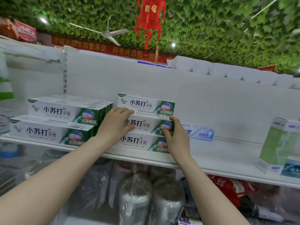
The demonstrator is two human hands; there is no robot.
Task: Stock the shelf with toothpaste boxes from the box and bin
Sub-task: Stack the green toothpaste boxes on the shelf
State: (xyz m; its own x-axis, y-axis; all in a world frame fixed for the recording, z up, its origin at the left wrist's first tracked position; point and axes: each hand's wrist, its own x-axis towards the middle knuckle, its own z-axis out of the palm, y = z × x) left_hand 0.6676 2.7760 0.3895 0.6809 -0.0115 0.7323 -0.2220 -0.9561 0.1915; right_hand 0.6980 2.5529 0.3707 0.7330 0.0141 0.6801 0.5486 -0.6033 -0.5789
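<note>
- On the top box of the middle stack, "小苏打" is printed in large dark characters, with "牙膏" smaller beside it. "去渍亮齿" is set in white on the green end.
- "小苏打 牙膏" is repeated on the middle box and the bottom box. Their green-end wording is partly hidden.
- The same name and "去渍亮齿" are carried by the upper left box and the lower left box. A barcode is printed on the latter's top face, its digits too small to be read.
- "抗敏感" is read on the blue box.
- On the red banner, "超市郑重承诺:所有商品假一赔" is read in yellow.
- The gold characters on the red lantern are too blurred to be read.
</note>
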